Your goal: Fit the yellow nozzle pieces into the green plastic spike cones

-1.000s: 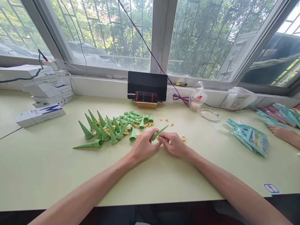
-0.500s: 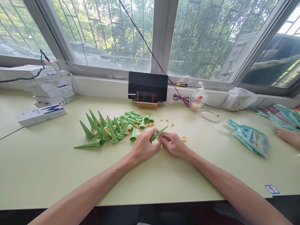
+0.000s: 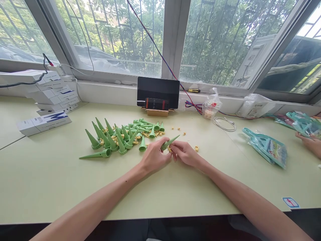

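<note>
— Where is the tapered green plastic spike [image 3: 171,142]?
— Frame centre, gripped in the curled fingers of the left hand [image 3: 153,155], tip slanting toward the upper right.
— And the right hand [image 3: 187,154]?
— Fingers nearly together beside a small yellow plastic piece [image 3: 170,149]; I cannot tell whether they pinch it.

1. A large blue "M" stood on the front white box [image 3: 43,124]; its smaller print was illegible.
2. The phone [image 3: 157,104] displayed sideways digits, too blurred to read.
3. The table sticker [image 3: 290,202] bore an unclear red sign.
4. Print on the stacked boxes [image 3: 55,97] and dustpan label [image 3: 275,149] was too small.
</note>
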The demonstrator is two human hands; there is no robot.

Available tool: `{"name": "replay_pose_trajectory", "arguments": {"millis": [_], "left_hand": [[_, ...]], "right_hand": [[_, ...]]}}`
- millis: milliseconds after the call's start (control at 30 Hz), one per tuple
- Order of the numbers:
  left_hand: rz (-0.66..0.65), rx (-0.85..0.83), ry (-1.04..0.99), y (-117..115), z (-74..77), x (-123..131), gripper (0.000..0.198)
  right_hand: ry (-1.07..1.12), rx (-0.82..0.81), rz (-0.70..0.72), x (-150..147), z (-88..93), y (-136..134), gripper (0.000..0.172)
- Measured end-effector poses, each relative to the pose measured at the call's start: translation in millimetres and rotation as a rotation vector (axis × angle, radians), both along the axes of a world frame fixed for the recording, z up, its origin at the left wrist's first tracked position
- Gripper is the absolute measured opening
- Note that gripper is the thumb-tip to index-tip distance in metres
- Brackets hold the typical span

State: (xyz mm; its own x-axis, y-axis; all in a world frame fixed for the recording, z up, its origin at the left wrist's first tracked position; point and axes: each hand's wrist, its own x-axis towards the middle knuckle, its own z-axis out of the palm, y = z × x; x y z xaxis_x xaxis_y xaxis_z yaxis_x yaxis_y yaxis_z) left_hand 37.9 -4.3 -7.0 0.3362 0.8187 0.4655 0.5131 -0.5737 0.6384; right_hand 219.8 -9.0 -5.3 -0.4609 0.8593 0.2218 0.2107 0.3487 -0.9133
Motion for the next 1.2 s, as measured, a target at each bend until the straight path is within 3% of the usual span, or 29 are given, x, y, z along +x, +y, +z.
{"name": "replay_pose_trajectory", "arguments": {"millis": [1200], "left_hand": [[-0.017, 0.025, 0.002, -0.7, 0.1, 0.7, 0.028]], "right_hand": [[-0.002, -0.065, 0.015, -0.1, -1.0, 1.6, 0.034]]}}
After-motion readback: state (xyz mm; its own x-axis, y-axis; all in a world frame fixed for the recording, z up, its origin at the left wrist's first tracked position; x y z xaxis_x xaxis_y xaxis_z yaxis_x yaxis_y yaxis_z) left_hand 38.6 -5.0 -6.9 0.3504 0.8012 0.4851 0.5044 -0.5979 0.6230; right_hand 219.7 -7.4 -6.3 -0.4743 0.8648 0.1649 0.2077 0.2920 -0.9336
